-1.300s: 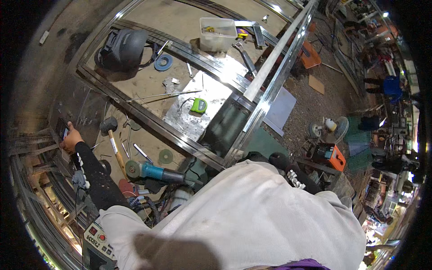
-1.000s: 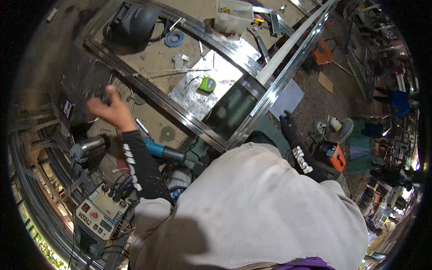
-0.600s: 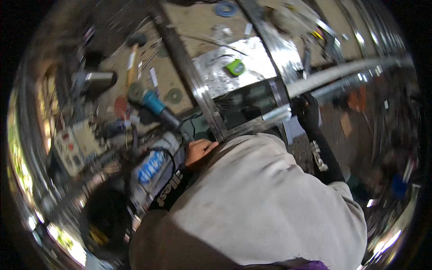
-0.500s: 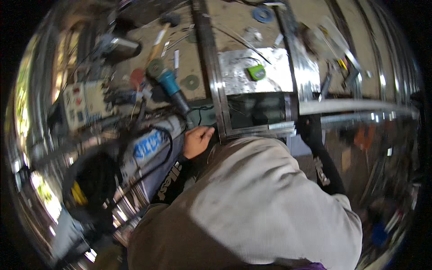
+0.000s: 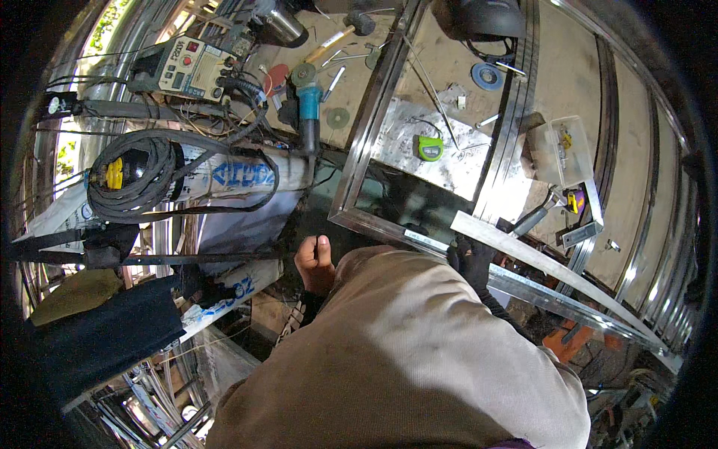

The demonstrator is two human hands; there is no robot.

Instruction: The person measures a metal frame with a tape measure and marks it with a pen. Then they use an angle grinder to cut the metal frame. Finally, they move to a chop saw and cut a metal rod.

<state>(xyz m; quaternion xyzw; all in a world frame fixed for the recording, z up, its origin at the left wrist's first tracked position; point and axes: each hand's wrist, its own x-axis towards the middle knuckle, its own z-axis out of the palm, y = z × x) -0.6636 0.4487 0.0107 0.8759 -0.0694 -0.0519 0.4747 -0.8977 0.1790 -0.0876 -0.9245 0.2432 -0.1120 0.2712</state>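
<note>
My left hand (image 5: 314,262) is bare and hangs by my hip with the fingers curled into a loose fist; nothing shows in it. It is just below the near corner of a shiny steel frame (image 5: 351,187) lying on the workbench. My right hand (image 5: 471,258) wears a dark glove and sits at the near end of a flat steel bar (image 5: 553,273) that runs off to the right. Its fingers are too dark to make out. My beige-clad body fills the lower middle.
A green tape measure (image 5: 430,148) lies on a metal sheet inside the frame. A teal angle grinder (image 5: 308,105), a hammer (image 5: 344,34), a welding machine (image 5: 187,67), coiled black cable (image 5: 134,176), a clear plastic box (image 5: 561,142) and a dark welding helmet (image 5: 486,15) surround it.
The view has swung round, so the bench now lies ahead and to the right. My left hand came back from the far left edge to my hip. The gloved right hand stays by the frame.
</note>
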